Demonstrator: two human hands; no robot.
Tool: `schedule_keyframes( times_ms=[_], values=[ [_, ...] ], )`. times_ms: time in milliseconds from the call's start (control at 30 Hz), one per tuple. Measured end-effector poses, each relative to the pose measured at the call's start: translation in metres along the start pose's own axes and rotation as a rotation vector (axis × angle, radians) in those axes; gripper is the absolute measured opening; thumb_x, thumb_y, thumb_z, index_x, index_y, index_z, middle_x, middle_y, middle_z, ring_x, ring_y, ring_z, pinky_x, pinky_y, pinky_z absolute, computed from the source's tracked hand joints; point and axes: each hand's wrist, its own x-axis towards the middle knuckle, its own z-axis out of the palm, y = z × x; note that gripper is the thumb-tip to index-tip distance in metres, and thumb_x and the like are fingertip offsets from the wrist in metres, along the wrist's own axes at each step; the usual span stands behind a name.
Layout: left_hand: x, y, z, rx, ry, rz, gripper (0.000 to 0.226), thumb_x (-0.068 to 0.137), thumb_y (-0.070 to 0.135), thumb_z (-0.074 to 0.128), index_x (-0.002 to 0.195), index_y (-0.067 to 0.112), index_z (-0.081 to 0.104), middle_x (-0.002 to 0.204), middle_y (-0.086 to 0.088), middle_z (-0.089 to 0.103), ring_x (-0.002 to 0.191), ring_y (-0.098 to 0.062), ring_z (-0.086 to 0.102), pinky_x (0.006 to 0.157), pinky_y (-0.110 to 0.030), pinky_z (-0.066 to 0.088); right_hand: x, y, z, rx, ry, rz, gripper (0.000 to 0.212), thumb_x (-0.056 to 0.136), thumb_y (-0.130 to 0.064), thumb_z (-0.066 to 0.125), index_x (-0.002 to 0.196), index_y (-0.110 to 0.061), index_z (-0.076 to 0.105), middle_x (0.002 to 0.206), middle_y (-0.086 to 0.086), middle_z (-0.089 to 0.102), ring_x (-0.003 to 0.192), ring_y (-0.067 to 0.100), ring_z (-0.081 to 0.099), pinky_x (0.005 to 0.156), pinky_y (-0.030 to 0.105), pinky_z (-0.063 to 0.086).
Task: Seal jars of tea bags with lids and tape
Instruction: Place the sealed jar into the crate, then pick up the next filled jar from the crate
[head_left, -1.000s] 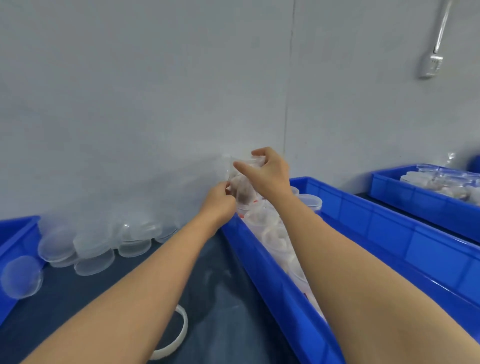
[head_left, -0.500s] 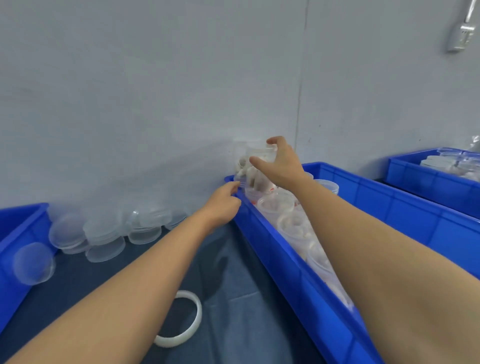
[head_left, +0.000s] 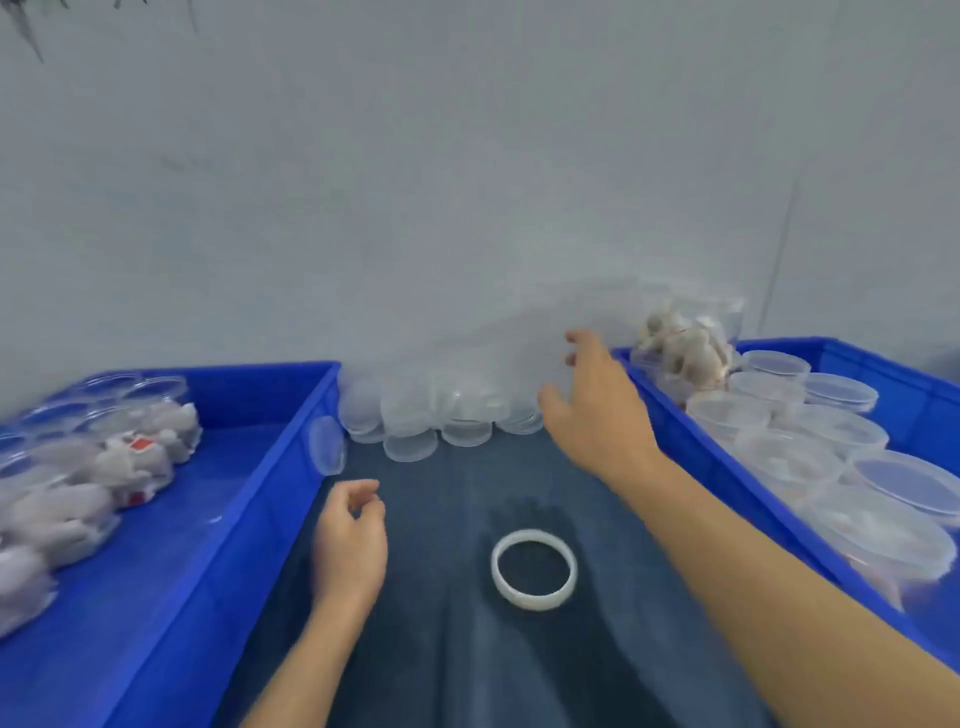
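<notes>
Centrally, tape ring flat, hole upward, hands apart.

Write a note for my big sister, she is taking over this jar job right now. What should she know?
Both hands hold nothing: left hand loosely curled over the table, right hand open, reaching toward the loose lids by the wall.
Tape roll lies on the table between the arms.
Right bin holds lidded jars.
Left bin holds jars lying on their sides.
Whether any jar is taped, I cannot tell.
</notes>
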Motion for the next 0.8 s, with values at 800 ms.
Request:
schedule_keyframes(
  times_ms=[800],
  values=[
    [-0.060,0.078,-0.066,0.117,-0.023,0.370,0.043,0.101,0.054,0.032,0.129,0.035,0.058,0.122,0.021,0.060,0.116,0.003,0.054,0.102,-0.024,0.046,-0.065,-0.137,0.102,-0.500,-0.585,-0.372,0.009,0.099,-0.028,0.045,0.090,-0.029,0.048,0.088,-0.011,0.057,0.097,0.020,0.068,0.073,0.031,0.044]
  ],
)
